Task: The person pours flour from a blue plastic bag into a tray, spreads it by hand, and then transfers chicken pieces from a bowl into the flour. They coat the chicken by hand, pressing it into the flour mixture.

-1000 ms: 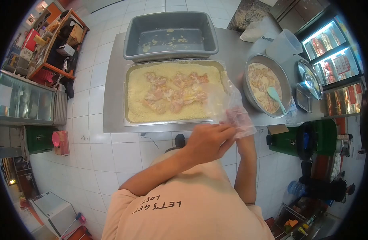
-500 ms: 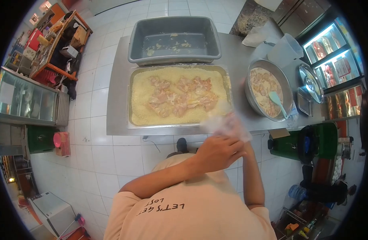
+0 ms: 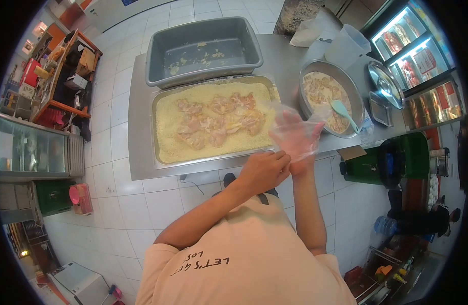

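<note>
My right hand (image 3: pixel 296 136) is inside a clear plastic glove (image 3: pixel 283 146), fingers spread, beside the right end of a metal tray (image 3: pixel 154 132). At its wrist, my left hand (image 3: pixel 267 170) is closed, with its fingertips pinching the glove's cuff. The tray holds pale yellow crumbs (image 3: pixel 168 145) with several raw, chicken-like meat pieces (image 3: pixel 217 119) lying on them. Right of the gloved hand stands a metal bowl (image 3: pixel 306 101) of meat pieces in pale liquid. A light-green spatula (image 3: pixel 345 114) leans in the bowl.
Behind the tray stands a grey tub (image 3: pixel 203 73) with crumb remnants. A clear plastic pitcher (image 3: pixel 348 47), a round metal lid (image 3: pixel 385 84) and a small metal pan (image 3: pixel 380 109) sit at the table's right. A green bin (image 3: pixel 414 155) stands on the floor beyond the table's right front corner.
My right hand's fingers have spread inside the glove, and the hand is now raised between tray and bowl. My left hand has moved slightly left and down to the cuff. The view has shifted.
</note>
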A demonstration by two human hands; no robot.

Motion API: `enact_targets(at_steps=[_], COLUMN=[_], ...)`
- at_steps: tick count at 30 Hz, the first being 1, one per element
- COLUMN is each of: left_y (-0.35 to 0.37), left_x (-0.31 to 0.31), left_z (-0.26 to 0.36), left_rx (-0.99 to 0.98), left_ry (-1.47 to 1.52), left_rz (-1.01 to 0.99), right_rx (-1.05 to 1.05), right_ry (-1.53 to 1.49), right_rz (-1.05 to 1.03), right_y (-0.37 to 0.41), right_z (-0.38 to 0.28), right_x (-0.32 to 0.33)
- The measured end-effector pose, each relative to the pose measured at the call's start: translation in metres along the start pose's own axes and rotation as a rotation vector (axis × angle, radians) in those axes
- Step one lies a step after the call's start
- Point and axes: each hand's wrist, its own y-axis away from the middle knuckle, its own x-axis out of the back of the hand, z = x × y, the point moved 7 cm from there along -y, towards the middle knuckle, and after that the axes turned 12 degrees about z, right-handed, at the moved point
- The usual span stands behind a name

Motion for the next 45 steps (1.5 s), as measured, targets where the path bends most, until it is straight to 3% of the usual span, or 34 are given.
enact_targets(at_steps=[1,5,7,11,13,17,20,22,27,29,33,35,36,38,39,41,43,45], left_y=[0.0,0.004,0.014,0.015,0.015,0.014,0.004,-0.006,-0.023,-0.024,-0.015,-0.01,-0.01,-0.014,-0.019,-0.035,-0.045,-0.041], left_x=[-0.001,-0.009,-0.024,-0.019,-0.014,-0.018,-0.007,0.002,-0.011,-0.012,-0.007,-0.012,-0.01,0.001,0.004,0.026,0.026,0.006], left_z=[0.006,0.031,0.043,0.029,0.024,0.018,0.009,-0.013,-0.011,0.0,0.019,0.024,0.029,0.027,0.03,0.033,0.034,0.047], left_rx=[-0.04,-0.126,-0.178,-0.17,-0.199,-0.187,-0.065,0.217,0.066,-0.006,-0.035,-0.044,-0.056,0.141,0.131,0.122,0.093,-0.252], left_ry=[0.009,0.158,0.255,0.251,0.232,0.183,0.195,0.104,0.209,0.229,0.218,0.169,0.179,0.098,0.108,0.074,0.097,0.059], left_rz=[0.001,-0.005,-0.165,-0.175,-0.154,-0.122,0.03,0.211,0.2,0.164,0.137,0.105,0.1,0.064,0.052,0.275,0.237,0.072], right_rx=[0.012,-0.008,-0.134,-0.106,0.09,0.134,0.303,0.358,0.425,0.47,0.409,0.43,0.447,0.729,0.738,0.974,0.988,0.988], right_ry=[0.008,0.129,0.096,0.009,-0.068,-0.265,-0.475,-0.482,-0.512,-0.384,-0.374,-0.098,-0.1,0.485,0.481,0.866,0.856,1.021], right_rz=[-0.153,-0.26,-0.412,-0.248,-0.213,-0.309,-0.303,-0.308,-0.264,-0.523,-0.56,-0.154,-0.149,0.227,0.243,0.194,0.204,0.111], right_y=[0.005,0.008,0.007,-0.005,-0.009,-0.02,-0.029,-0.029,-0.005,0.009,0.025,0.026,0.033,0.049,0.044,0.038,0.036,0.036], right_z=[-0.004,0.002,0.014,0.013,-0.002,-0.01,-0.041,-0.056,-0.078,-0.09,-0.099,-0.1,-0.1,-0.102,-0.106,-0.11,-0.109,-0.104], right_x=[-0.015,-0.032,-0.037,-0.032,-0.033,-0.031,-0.018,-0.024,-0.057,-0.071,-0.072,-0.065,-0.077,-0.092,-0.086,-0.086,-0.083,-0.089])
